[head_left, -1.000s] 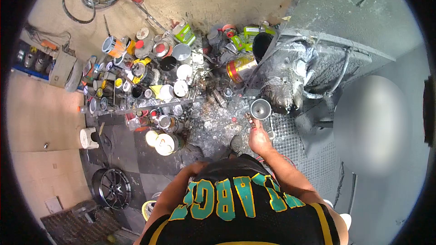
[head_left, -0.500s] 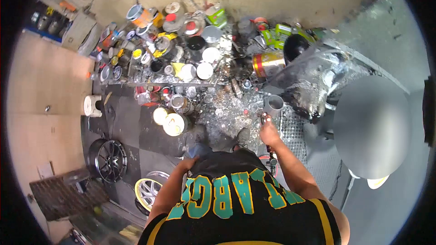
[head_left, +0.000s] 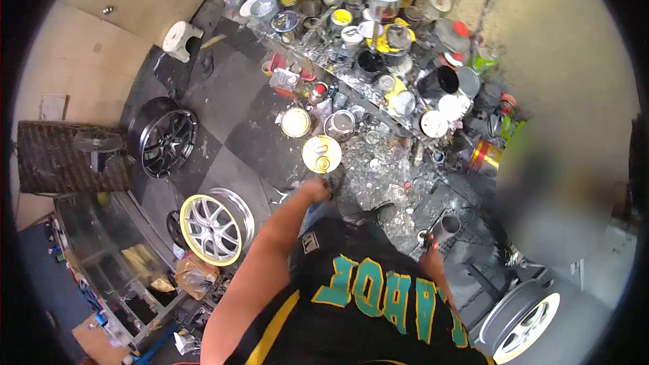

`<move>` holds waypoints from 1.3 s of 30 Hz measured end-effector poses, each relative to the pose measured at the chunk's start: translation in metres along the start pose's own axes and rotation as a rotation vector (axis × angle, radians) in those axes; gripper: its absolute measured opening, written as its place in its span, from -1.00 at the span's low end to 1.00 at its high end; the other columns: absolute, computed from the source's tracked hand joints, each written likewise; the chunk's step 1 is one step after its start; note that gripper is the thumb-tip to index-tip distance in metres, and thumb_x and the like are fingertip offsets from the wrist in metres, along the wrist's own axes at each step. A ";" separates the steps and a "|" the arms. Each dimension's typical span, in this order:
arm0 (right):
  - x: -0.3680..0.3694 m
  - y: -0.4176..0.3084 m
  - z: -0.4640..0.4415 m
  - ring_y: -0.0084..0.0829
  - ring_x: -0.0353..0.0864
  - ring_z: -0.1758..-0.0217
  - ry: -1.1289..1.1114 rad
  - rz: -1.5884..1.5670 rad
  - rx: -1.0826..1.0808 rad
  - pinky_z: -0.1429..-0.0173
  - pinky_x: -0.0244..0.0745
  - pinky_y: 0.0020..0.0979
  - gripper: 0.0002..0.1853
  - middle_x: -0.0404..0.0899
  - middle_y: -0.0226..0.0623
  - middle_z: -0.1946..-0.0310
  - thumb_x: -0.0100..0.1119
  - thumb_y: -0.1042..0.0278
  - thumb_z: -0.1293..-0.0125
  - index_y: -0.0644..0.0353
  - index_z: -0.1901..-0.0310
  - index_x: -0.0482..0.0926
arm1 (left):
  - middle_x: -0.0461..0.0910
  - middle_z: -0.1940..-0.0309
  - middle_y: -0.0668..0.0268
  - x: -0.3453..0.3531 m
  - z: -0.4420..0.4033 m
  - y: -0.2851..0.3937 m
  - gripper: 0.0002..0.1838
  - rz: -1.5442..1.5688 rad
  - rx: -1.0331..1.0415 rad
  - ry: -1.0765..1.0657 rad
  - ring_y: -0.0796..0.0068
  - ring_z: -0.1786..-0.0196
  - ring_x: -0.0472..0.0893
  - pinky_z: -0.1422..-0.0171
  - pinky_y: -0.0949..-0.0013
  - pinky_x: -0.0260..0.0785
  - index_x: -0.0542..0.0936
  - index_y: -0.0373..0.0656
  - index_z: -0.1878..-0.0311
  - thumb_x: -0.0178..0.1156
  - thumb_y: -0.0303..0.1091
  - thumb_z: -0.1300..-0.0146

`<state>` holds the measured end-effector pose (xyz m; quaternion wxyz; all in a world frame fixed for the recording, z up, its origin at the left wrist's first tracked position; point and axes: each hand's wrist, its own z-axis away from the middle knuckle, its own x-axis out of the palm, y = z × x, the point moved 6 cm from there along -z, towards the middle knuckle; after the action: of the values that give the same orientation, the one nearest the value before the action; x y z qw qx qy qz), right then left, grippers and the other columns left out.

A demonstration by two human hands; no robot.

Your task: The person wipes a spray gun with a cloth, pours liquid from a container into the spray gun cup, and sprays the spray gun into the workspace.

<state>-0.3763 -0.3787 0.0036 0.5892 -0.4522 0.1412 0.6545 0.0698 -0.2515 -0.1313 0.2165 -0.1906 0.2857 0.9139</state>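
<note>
My right hand [head_left: 431, 255] is closed around a spray gun whose grey metal cup [head_left: 447, 225] points up and away from me, low on the right. My left hand [head_left: 318, 190] hangs beside my leg, just below a bucket with a yellowish-white lid [head_left: 322, 154]; its fingers are too blurred to make out. A second pale-lidded can [head_left: 295, 122] and an open can [head_left: 340, 124] stand on the floor beyond it.
A long bench [head_left: 338, 71] full of paint cans crosses the top. On the left are a black wheel [head_left: 167, 142], a silver wheel with a yellow rim [head_left: 213, 230] and a white stool [head_left: 181, 39]. Another wheel [head_left: 520, 321] is at lower right.
The view has turned left, bringing the wheels and a cluttered frame at lower left further in. My left hand has come forward near the bucket. The right hand still holds the spray gun.
</note>
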 end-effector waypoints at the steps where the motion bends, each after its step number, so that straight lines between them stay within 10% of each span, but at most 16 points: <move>1: 0.021 0.008 0.005 0.18 0.59 0.27 0.029 0.129 -0.008 0.28 0.45 0.11 -0.32 0.56 0.23 0.22 0.04 0.46 -0.19 0.37 -0.37 0.16 | 0.67 0.06 0.03 -0.005 -0.013 -0.009 -0.57 -0.026 0.000 -0.005 0.05 -0.05 0.64 -0.11 0.11 0.50 0.68 -0.14 0.08 0.27 -0.06 -0.05; 5: 0.038 -0.018 0.038 0.26 0.58 0.37 -0.144 0.030 0.243 0.34 0.46 0.14 -0.43 0.57 0.21 0.32 0.02 0.45 -0.20 0.32 -0.27 0.23 | 0.66 0.05 0.03 -0.024 -0.053 -0.028 -0.47 -0.125 -0.008 -0.125 0.11 -0.07 0.64 -0.16 0.15 0.50 0.59 -0.13 -0.10 0.28 -0.13 -0.04; 9: 0.032 -0.070 0.077 0.15 0.62 0.25 -0.162 -0.095 0.239 0.25 0.52 0.01 -0.49 0.55 0.14 0.12 -0.05 0.50 -0.22 0.31 -0.24 0.27 | 0.45 -0.25 0.10 -0.033 -0.126 -0.065 -0.34 -0.078 -0.099 0.232 0.11 -0.23 0.52 -0.25 0.14 0.46 0.40 -0.09 -0.27 0.33 -0.14 -0.09; 21: 0.063 -0.075 0.123 -0.19 0.67 0.30 -0.308 -0.501 0.734 0.31 0.50 -0.15 -0.66 0.61 -0.02 0.18 0.00 0.34 -0.35 0.24 -0.11 0.42 | 0.45 -0.26 0.17 -0.029 -0.169 -0.051 -0.62 -0.192 -0.192 0.210 0.15 -0.27 0.50 -0.20 0.12 0.47 0.49 -0.15 -0.17 0.07 -0.26 -0.33; 27: 0.120 -0.006 0.132 -0.36 0.67 0.48 -0.032 -0.443 0.371 0.45 0.49 -0.30 -0.66 0.64 -0.19 0.28 -0.07 0.42 -0.34 0.24 -0.13 0.37 | 0.62 -0.09 0.10 0.000 -0.110 -0.056 -0.66 -0.079 -0.313 0.205 0.10 -0.17 0.60 -0.21 0.11 0.47 0.52 -0.16 -0.12 -0.07 -0.21 -0.43; 33: 0.148 0.005 0.080 -0.04 0.67 0.37 -0.093 -0.236 0.105 0.23 0.53 -0.06 -0.66 0.64 0.05 0.35 -0.06 0.36 -0.28 0.32 -0.05 0.43 | 0.70 0.07 0.16 0.009 -0.016 0.019 -0.73 -0.609 0.067 0.190 0.20 0.02 0.71 0.00 0.15 0.58 0.62 -0.12 0.01 0.04 -0.31 -0.33; 35: 0.149 -0.006 0.065 0.25 0.59 0.04 -0.114 -0.282 0.124 -0.12 0.47 0.03 -0.52 0.62 0.25 0.22 0.04 0.24 -0.23 0.45 -0.08 0.44 | 0.70 0.09 0.12 0.006 0.032 0.057 -0.76 -0.612 0.128 0.206 0.17 0.02 0.71 0.02 0.13 0.58 0.65 -0.11 0.06 0.08 -0.33 -0.27; 39: 0.132 -0.029 0.047 0.25 0.55 -0.02 -0.131 -0.285 -0.004 -0.07 0.46 0.07 -0.52 0.57 0.30 0.14 0.03 0.27 -0.23 0.29 -0.17 0.39 | 0.68 0.22 0.10 -0.008 0.136 0.146 -0.71 -0.511 0.514 0.440 0.10 0.10 0.68 0.05 0.06 0.52 0.57 -0.08 0.06 0.28 -0.30 -0.14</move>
<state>-0.3563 -0.2517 -0.0605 0.6832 -0.4251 0.0357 0.5926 -0.0282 -0.2803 0.0405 0.4106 -0.3858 0.4872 0.6673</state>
